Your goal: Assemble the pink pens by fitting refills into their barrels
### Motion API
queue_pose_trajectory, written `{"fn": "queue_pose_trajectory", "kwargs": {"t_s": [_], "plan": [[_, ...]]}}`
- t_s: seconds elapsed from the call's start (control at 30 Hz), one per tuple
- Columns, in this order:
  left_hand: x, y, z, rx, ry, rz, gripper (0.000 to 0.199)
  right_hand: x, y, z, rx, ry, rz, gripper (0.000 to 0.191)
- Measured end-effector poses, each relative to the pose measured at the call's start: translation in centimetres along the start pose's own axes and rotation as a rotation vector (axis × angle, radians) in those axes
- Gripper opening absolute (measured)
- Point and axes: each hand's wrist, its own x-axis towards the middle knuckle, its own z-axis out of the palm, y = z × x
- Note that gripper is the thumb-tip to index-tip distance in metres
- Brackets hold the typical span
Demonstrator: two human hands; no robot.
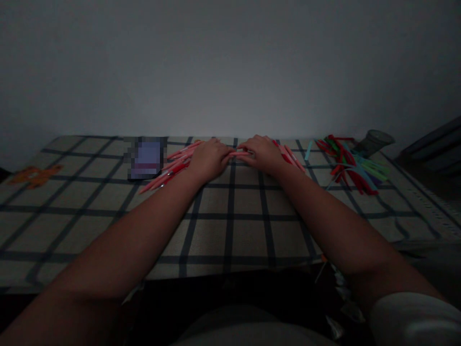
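Over the far middle of the table, a slim pink pen [242, 154] lies level between my two hands; a second one may be beside it. My left hand [212, 158] is closed, its fingertips pinching the left end. At the other end, my right hand [262, 151] has its thumb and fingers bent around the pen. Several pink and red pens [169, 172] lie in a loose bunch beside and partly under my left hand. More pink and red pens [292, 157] rest just right of my right hand, which hides some of them.
A checked cloth [212, 230] covers the table. Toward the back left lies a blurred bluish rectangular object [147, 158], with an orange flower-like piece [36, 176] farther left. At right are coloured strips [342, 161] and a tilted clear cup [374, 141]. A wall stands behind.
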Motion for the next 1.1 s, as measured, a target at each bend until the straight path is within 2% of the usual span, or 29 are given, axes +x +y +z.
{"fn": "queue_pose_trajectory", "kwargs": {"t_s": [0.23,0.5,0.6,0.87,1.1], "plan": [[0.2,-0.1,-0.1,0.015,-0.013,-0.013,0.036,0.0,0.5,0.0,-0.019,-0.006,0.033,0.041],[0.1,-0.6,0.3,-0.019,0.019,0.037,0.038,0.1,0.7,0.3,0.0,-0.075,-0.028,0.065],[0.1,-0.5,0.2,-0.012,0.011,0.022,0.039,0.1,0.6,0.2,0.0,-0.102,-0.028,0.066],[0.0,0.1,-0.5,0.046,-0.033,-0.003,0.041,0.0,0.3,-0.3,0.01,-0.02,0.072,0.036],[0.1,0.4,-0.6,0.071,-0.048,0.007,0.043,0.3,0.7,0.3,0.055,0.033,0.04,0.032]]}}
